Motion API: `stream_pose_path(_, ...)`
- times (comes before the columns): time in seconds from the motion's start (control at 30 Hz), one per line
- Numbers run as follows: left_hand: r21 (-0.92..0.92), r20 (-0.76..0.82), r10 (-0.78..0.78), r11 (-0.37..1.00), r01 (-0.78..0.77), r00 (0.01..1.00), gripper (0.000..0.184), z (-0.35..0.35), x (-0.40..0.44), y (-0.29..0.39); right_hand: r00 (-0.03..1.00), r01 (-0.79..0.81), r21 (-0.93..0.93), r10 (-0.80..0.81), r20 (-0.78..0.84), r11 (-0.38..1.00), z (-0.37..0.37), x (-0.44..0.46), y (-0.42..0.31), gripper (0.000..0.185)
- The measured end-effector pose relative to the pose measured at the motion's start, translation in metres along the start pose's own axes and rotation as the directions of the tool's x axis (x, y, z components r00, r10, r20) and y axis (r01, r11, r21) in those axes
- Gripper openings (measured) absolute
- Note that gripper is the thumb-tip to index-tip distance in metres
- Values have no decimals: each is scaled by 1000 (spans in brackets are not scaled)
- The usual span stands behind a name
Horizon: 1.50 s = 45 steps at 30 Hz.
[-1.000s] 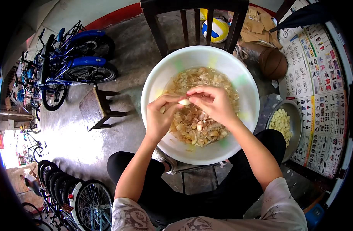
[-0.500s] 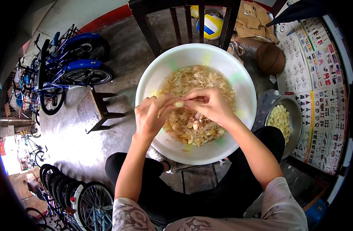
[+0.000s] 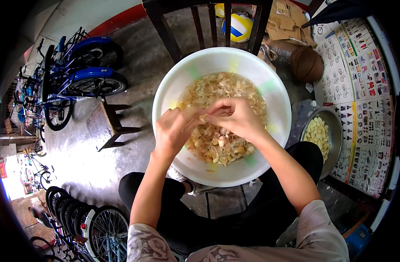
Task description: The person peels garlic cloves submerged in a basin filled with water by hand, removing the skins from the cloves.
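Note:
Both hands meet above a large white basin that holds water, loose garlic skins and some cloves. A pale garlic clove is pinched between the fingertips, partly covered by them. My left hand is closed on it from the left, its fingers slightly blurred. From the right, my right hand pinches the same clove with thumb and forefinger. To the right, a metal bowl holds many peeled garlic cloves.
A dark wooden chair stands behind the basin, with a volleyball beyond it. A basketball and cardboard lie at the back right. A low stool and parked bicycles are on the left.
The left fingers have shifted over the clove, which now shows less between the fingertips. The right hand has barely moved.

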<state>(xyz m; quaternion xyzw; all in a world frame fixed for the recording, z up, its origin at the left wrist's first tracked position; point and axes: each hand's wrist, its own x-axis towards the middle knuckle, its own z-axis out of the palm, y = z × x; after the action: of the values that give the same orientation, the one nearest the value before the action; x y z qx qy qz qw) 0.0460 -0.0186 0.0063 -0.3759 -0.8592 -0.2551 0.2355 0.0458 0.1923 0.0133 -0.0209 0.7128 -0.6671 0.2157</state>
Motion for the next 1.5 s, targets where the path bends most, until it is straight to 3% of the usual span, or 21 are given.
stream_pose_path(0.07, -229, -16, -288, 933, 277, 958, 48, 5, 1, 6, 997, 71, 12, -71, -2, 997, 0, 0, 5, 19)
stream_pose_path(0.13, -357, 45, -491, 805, 473, 870, 46, 4, 2, 11, 998, 55, 174, -60, 27, 983, -1, 0, 5, 23)
stream_pose_path(0.2, -410, 93, -575, 722, 558, 813, 44, 6, 1, 12, 998, 38, 211, -46, 36, 977, -1, 0, 3, 24)
stream_pose_path(0.33, -433, 29, -560, 739, 516, 828, 43, 7, 1, 17, 1000, 20, 274, -26, 15, 962, 2, -4, -3, 25)
stream_pose_path(0.5, -242, -41, -388, 898, 368, 921, 37, 2, 4, 26, 1000, -17, 284, 11, 22, 959, 2, -5, 0, 27)
stream_pose_path(0.8, -240, -91, -269, 940, 241, 959, 23, 2, 4, 18, 1000, -7, 340, 0, 19, 940, 2, -4, 0, 26)
stream_pose_path(1.07, -307, -66, -348, 899, 313, 935, 27, -1, 3, 20, 999, 42, 349, -44, -1, 936, 7, -7, -2, 20)
stream_pose_path(1.13, -316, -49, -363, 889, 330, 931, 29, -5, 5, 24, 990, 139, 151, -134, -40, 979, 8, -2, 9, 18)
stream_pose_path(1.23, -332, 69, -575, 757, 563, 815, 25, -8, 8, 28, 993, 116, 174, -118, 2, 978, 6, -4, 5, 17)
stream_pose_path(1.33, -432, 160, -632, 646, 630, 758, 25, -7, 8, 27, 997, 79, 178, -77, -17, 981, 8, -6, 0, 15)
stream_pose_path(1.4, -731, 274, -761, 232, 641, 588, 23, -1, 5, 26, 995, 96, 186, -96, -9, 978, 9, -6, 1, 15)
stream_pose_path(1.47, -724, 333, -743, 192, 662, 580, 25, 0, 0, 23, 993, 114, 195, -116, -2, 974, 9, -6, 1, 15)
stream_pose_path(1.5, -774, 381, -760, 48, 631, 526, 25, 2, 0, 25, 992, 121, 195, -125, 9, 973, 8, -6, 1, 16)
